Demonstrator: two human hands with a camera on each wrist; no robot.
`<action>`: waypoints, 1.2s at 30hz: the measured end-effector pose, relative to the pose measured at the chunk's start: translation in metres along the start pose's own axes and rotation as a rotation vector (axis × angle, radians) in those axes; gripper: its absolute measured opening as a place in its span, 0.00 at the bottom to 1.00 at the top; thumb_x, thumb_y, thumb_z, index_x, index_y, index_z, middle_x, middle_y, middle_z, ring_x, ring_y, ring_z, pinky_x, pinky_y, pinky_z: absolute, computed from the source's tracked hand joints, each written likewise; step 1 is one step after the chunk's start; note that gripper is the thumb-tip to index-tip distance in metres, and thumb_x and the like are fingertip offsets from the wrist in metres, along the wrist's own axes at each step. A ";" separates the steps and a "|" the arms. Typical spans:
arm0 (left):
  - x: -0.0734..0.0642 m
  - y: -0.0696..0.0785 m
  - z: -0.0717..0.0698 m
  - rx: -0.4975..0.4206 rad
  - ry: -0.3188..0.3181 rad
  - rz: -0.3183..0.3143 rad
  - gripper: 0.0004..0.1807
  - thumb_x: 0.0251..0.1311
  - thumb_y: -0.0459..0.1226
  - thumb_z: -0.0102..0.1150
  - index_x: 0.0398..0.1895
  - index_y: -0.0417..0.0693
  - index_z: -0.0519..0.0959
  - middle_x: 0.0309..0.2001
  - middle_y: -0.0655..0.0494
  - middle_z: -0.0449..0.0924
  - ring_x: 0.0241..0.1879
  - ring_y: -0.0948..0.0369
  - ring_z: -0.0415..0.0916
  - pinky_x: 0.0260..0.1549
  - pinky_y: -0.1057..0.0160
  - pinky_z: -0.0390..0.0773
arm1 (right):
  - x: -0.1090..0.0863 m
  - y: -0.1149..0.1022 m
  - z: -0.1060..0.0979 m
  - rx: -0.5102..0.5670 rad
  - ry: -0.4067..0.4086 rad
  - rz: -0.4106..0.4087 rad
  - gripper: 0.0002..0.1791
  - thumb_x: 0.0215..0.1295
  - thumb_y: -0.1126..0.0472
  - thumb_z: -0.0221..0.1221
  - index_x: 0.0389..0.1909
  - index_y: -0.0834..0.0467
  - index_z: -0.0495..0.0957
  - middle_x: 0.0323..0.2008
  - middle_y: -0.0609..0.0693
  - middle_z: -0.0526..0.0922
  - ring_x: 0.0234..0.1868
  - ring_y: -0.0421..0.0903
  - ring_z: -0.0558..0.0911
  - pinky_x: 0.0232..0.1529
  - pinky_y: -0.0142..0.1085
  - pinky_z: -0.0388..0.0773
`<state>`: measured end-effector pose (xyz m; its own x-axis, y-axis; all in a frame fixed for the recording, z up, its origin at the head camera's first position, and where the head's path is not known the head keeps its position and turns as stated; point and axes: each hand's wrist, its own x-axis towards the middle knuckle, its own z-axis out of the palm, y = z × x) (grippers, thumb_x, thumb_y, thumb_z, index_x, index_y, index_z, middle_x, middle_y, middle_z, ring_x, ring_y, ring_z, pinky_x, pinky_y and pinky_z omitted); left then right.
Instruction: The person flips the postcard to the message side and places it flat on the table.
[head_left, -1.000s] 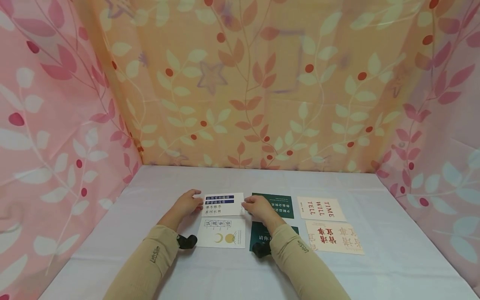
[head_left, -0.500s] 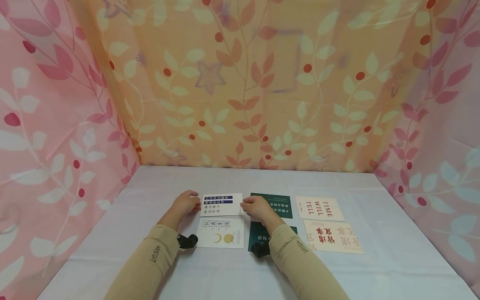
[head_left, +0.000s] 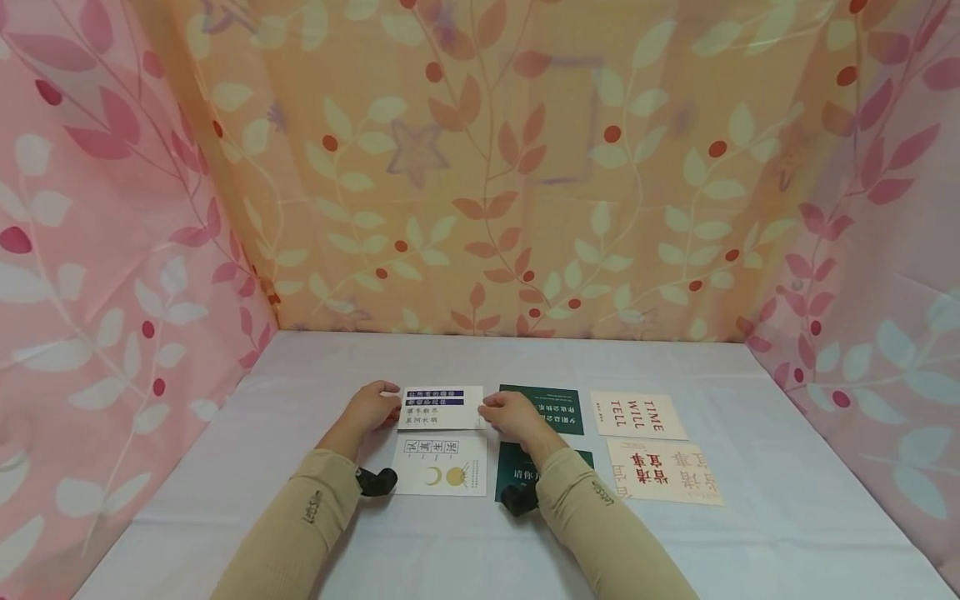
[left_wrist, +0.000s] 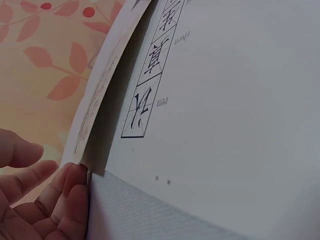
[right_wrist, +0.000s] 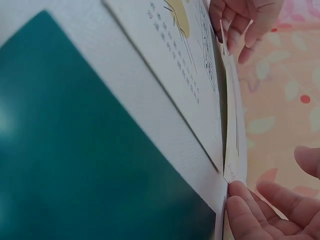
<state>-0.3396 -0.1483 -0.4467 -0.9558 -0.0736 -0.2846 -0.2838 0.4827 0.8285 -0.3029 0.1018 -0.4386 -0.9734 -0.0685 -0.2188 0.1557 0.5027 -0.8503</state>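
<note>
A white card (head_left: 457,415) with two blue text bands lies between the hands in the head view. Its near edge is raised, with a dark gap beneath it in the left wrist view. My left hand (head_left: 373,406) touches its left end with the fingertips, the thumb standing apart. At the opposite end, the fingertips of my right hand (head_left: 516,417) meet the card's corner, that thumb also away from it. Directly in front lies another white card (head_left: 416,462), printed with a yellow moon and sun.
Right of the white cards are two dark green cards (head_left: 558,408), partly covered by my right arm. Farther right lie a cream card (head_left: 660,408) with red lettering and another red-printed card (head_left: 667,479). Patterned curtains (head_left: 480,167) enclose the white table (head_left: 225,500) behind and at the sides.
The near edge of the blue-banded card has risen a little, with a darker line beneath it. The whole view has shifted slightly; the hands stay at the card's two ends.
</note>
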 end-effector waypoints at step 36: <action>0.001 -0.006 0.006 -0.009 0.000 0.071 0.17 0.54 0.27 0.53 0.49 0.38 0.73 0.40 0.46 0.78 0.32 0.59 0.74 0.28 0.67 0.73 | 0.005 -0.002 0.003 -0.025 0.035 -0.026 0.30 0.56 0.57 0.62 0.59 0.63 0.68 0.47 0.56 0.79 0.45 0.49 0.78 0.50 0.48 0.73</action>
<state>-0.3389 -0.1456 -0.4548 -0.9736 -0.0393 -0.2249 -0.2159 0.4793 0.8507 -0.3079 0.0982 -0.4396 -0.9824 -0.0524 -0.1793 0.1260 0.5229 -0.8430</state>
